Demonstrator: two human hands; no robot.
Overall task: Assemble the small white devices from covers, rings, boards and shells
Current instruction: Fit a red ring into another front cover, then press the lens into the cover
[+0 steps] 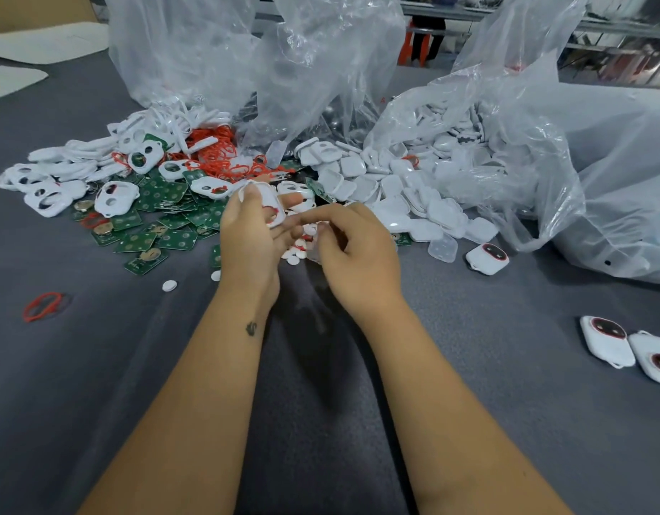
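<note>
Head view: over the grey table [321,403] we hold a white cover [272,202] in our left hand [248,236], fingers curled round it, a red ring [270,209] seemingly seated in it. Our right hand [352,250] pinches something small and pale beside it; we cannot tell what. Green boards [161,202] and white shells [395,187] lie heaped just beyond, finished devices [487,258] to the right. The risk, we judge: the thin ring popping from its groove under pressure, or the small piece slipping into the pile.
</note>
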